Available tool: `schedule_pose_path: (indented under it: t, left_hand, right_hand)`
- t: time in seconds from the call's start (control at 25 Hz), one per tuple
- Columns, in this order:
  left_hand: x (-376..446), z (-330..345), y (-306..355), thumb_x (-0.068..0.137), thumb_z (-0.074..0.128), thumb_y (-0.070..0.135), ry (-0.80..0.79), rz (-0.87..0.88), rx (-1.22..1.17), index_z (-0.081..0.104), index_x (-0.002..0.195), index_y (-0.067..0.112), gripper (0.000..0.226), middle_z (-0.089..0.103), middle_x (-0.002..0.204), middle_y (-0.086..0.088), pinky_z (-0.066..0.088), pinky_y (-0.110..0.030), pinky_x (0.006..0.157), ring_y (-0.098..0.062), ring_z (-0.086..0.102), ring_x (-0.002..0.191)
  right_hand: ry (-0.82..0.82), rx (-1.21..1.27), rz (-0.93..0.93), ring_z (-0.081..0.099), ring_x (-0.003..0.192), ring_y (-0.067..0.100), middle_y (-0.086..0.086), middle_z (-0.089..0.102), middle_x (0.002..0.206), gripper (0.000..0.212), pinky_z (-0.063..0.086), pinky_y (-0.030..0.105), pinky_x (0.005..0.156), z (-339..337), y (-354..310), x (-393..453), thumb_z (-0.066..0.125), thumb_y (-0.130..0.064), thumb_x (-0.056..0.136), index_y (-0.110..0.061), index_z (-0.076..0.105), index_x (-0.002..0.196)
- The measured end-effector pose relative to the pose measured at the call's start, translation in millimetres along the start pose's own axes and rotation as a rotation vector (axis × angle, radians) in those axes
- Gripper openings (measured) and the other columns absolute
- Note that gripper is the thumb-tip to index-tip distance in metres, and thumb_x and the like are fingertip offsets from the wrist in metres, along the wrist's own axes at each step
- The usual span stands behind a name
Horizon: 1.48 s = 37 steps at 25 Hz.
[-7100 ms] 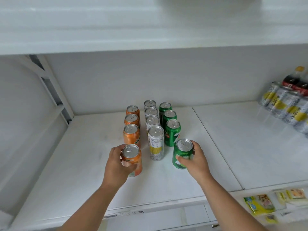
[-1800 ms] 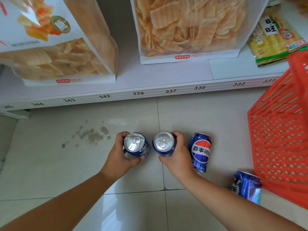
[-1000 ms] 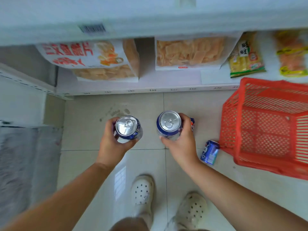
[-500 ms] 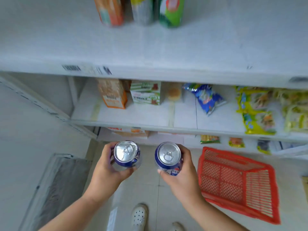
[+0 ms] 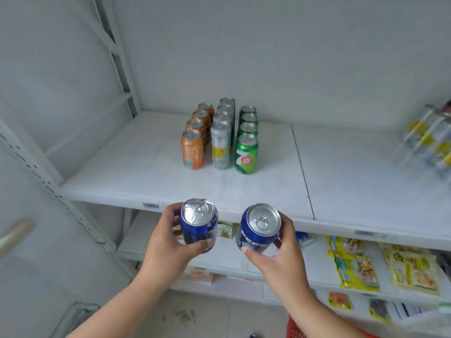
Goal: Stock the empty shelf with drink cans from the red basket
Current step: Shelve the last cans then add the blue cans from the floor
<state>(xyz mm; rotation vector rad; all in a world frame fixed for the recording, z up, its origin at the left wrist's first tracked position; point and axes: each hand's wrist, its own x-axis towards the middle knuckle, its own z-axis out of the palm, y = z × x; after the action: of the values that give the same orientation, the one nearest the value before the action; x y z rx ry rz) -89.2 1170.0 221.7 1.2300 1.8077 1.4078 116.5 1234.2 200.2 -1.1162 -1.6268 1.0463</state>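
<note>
Two blue cans, upright, held in front of the shelf edge and just below its level: left can in the left hand, right can in the right hand. Fingers of each hand curled round the wall of its can, thumb on the near side, lids clear and facing up. Unopened, pull tabs flat, so probably full: weighty for the size, stiff under a squeeze while sealed, yet thin-walled and easily dented if knocked. Smooth painted aluminium, likely a little slick; best gripped around the mid-body as now, not by the rim. Flat bases, steady once set down, but tall enough to tip against a neighbour.

On the shelf, three files of cans running front to back: orange cans on the left, taller slim silver cans with a yellow band in the middle, green cans on the right. Bare white board to the right of the green file, a likely spot for a blue row. Shelf of matt painted metal, a seam between two panels. Farther right, blurred wrapped bottles. Below, flat snack packets in glossy film. Red basket only just visible at the bottom edge.
</note>
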Motion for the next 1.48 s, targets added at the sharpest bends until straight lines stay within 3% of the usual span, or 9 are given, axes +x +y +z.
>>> schedule_pose_path:
  t: [0.12, 0.2, 0.4, 0.56, 0.84, 0.96, 1.12, 1.28, 1.48]
  left_hand:
    - [31.5, 10.2, 8.3, 0.05, 0.089, 0.023, -0.01, 0.017, -0.023, 0.048, 0.098, 0.048, 0.068, 0.064, 0.097, 0.016, 0.051, -0.014, 0.062, 0.003, 0.062, 0.086]
    - [55.8, 18.3, 10.0, 0.051, 0.088, 0.022, -0.018, 0.027, -0.022, 0.047, 0.097, 0.048, 0.067, 0.062, 0.098, 0.018, 0.051, -0.018, 0.065, 0.005, 0.06, 0.087]
    - [128.5, 28.3, 6.8, 0.054, 0.087, 0.021, -0.08, 0.037, -0.017, 0.042, 0.097, 0.052, 0.069, 0.058, 0.098, 0.028, 0.045, -0.011, 0.07, 0.012, 0.055, 0.093]
    - [168.6, 35.2, -8.9, 0.056, 0.087, 0.019, -0.11, 0.021, -0.007, 0.043, 0.108, 0.04, 0.071, 0.056, 0.101, 0.026, 0.044, -0.013, 0.074, 0.005, 0.056, 0.094]
    - [179.7, 40.3, -39.7, 0.058, 0.086, 0.018, -0.142, 0.012, 0.013, 0.04, 0.111, 0.043, 0.075, 0.052, 0.105, 0.028, 0.047, -0.024, 0.081, -0.009, 0.057, 0.097]
    - [177.2, 42.0, -41.7, 0.059, 0.086, 0.02, -0.145, 0.035, 0.02, 0.041, 0.112, 0.045, 0.074, 0.053, 0.109, 0.029, 0.048, -0.025, 0.083, -0.007, 0.058, 0.098]
    - [168.3, 61.3, -34.8, 0.058, 0.086, 0.021, -0.225, 0.097, 0.005, 0.049, 0.117, 0.031, 0.07, 0.061, 0.11, 0.017, 0.05, -0.027, 0.087, -0.006, 0.059, 0.101]
    - [146.4, 113.0, -18.1, 0.057, 0.084, 0.027, -0.273, 0.118, -0.04, 0.05, 0.118, 0.034, 0.07, 0.061, 0.111, 0.018, 0.049, -0.021, 0.089, -0.002, 0.058, 0.104]
    - [136.4, 181.8, 0.8, 0.062, 0.084, 0.026, -0.16, 0.06, -0.068, 0.039, 0.116, 0.047, 0.073, 0.052, 0.11, 0.037, 0.044, -0.003, 0.079, 0.017, 0.052, 0.101]
  right_hand:
    - [0.048, 0.02, 0.014, 0.056, 0.099, -0.011, -0.035, 0.057, 0.107, 0.075, 0.04, 0.0, 0.08, 4.9, -7.8, 28.9, 0.085, -0.016, 0.057, -0.053, 0.043, 0.106]
    - [0.08, 0.009, 0.017, 0.054, 0.1, -0.015, -0.039, 0.055, 0.107, 0.075, 0.04, 0.001, 0.08, 10.5, -9.0, 48.6, 0.085, -0.015, 0.058, -0.054, 0.043, 0.106]
    - [0.191, 0.025, 0.079, 0.052, 0.093, -0.022, -0.045, 0.055, 0.099, 0.071, 0.04, -0.004, 0.07, 24.6, 2.7, 98.3, 0.084, -0.007, 0.059, -0.048, 0.046, 0.103]
    - [0.238, 0.026, 0.132, 0.054, 0.092, -0.02, -0.036, 0.06, 0.098, 0.071, 0.041, -0.002, 0.068, 31.1, 16.5, 124.5, 0.085, -0.007, 0.059, -0.049, 0.047, 0.101]
    - [0.252, 0.007, 0.181, 0.062, 0.096, -0.005, -0.022, 0.063, 0.106, 0.07, 0.049, 0.015, 0.079, 42.0, 36.0, 137.3, 0.085, -0.011, 0.057, -0.045, 0.048, 0.106]
    - [0.252, -0.003, 0.176, 0.06, 0.097, -0.008, -0.027, 0.063, 0.105, 0.071, 0.049, 0.009, 0.075, 44.0, 39.7, 141.2, 0.086, -0.015, 0.057, -0.05, 0.048, 0.106]
    - [0.276, -0.02, 0.167, 0.059, 0.096, -0.012, -0.036, 0.06, 0.105, 0.074, 0.045, 0.002, 0.072, 31.7, 45.3, 139.6, 0.086, -0.017, 0.056, -0.054, 0.047, 0.107]
    - [0.353, -0.056, 0.178, 0.062, 0.09, -0.011, -0.036, 0.062, 0.101, 0.075, 0.044, 0.001, 0.07, -10.1, 54.6, 137.3, 0.086, -0.013, 0.056, -0.055, 0.048, 0.104]
    - [0.405, -0.064, 0.211, 0.062, 0.088, -0.009, -0.03, 0.064, 0.098, 0.075, 0.046, 0.004, 0.067, -72.6, 68.3, 140.4, 0.085, -0.011, 0.058, -0.059, 0.047, 0.101]
